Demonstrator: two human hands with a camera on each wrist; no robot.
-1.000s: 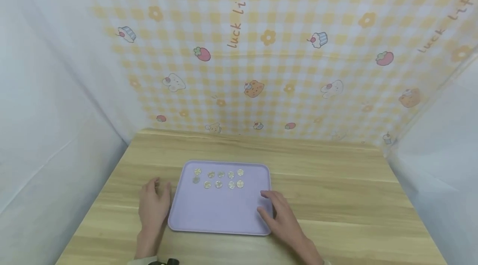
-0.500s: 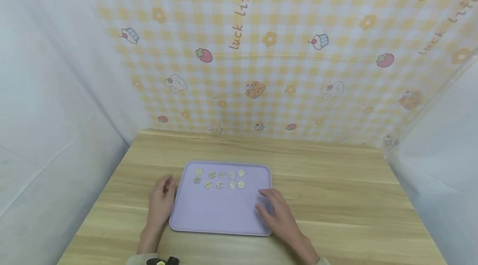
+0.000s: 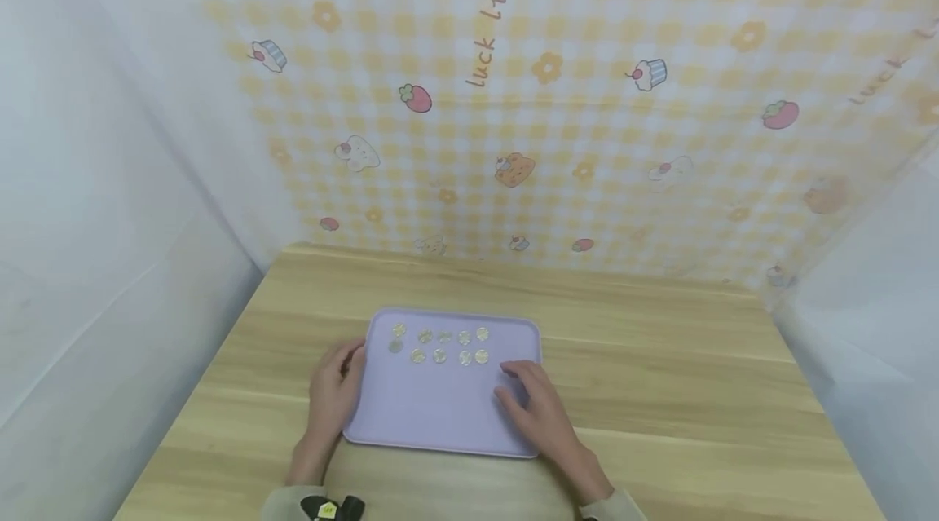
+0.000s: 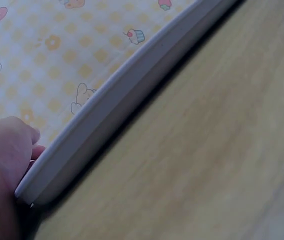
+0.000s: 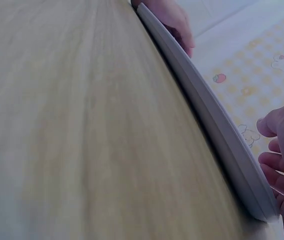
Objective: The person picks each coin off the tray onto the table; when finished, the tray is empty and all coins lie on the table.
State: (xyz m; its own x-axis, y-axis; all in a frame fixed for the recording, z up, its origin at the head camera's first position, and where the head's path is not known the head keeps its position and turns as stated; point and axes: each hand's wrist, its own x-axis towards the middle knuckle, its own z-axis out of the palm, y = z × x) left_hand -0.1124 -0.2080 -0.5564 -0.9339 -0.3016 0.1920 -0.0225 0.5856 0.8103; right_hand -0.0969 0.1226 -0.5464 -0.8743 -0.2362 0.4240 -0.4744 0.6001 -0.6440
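A left hand (image 3: pixel 335 390) lies at the left rim of a lilac tray (image 3: pixel 433 408) on a wooden surface (image 3: pixel 704 390), whether clamped there impossible to tell. Ten coins (image 3: pixel 439 355) form two uneven rows toward the tray's far side, while the right hand (image 3: pixel 541 413) overhangs the right rim, thumb and fingers apart; slow, level, even handling should best keep the coins in place.

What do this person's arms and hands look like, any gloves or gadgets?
The left hand and right hand wear no gloves. The left sleeve and right sleeve are pale beige. A black gadget with a yellow mark sits by the left sleeve.
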